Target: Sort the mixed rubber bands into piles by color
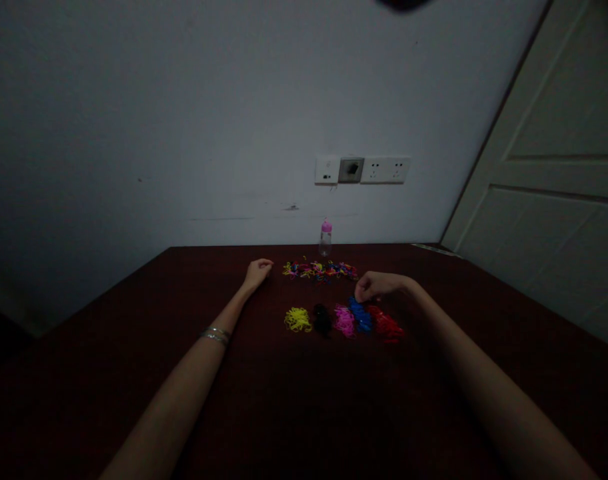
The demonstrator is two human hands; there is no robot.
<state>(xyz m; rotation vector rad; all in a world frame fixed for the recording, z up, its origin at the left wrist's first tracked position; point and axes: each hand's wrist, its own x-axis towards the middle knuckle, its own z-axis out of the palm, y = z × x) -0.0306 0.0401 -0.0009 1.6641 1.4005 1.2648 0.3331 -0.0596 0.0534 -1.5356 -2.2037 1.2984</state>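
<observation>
My right hand [377, 285] is pinched over the far end of a pile of blue rubber bands [361, 316]. Anything between its fingertips is too small to make out. Beside that pile lie red bands [387, 325] on the right and pink bands [345, 322] on the left. Further left come a black pile [323, 321] and a yellow pile [298, 320]. Behind these, a strip of mixed-colour bands [317, 270] stretches sideways. My left hand [259, 272] rests on the table with curled fingers, left of the mixed strip and apart from it.
A clear bottle with a pink top [325, 240] stands upright behind the mixed bands. The dark red table [264, 387] meets a pale wall carrying sockets and switches [363, 170]. A panelled door [549, 167] is at the right. The room is dim.
</observation>
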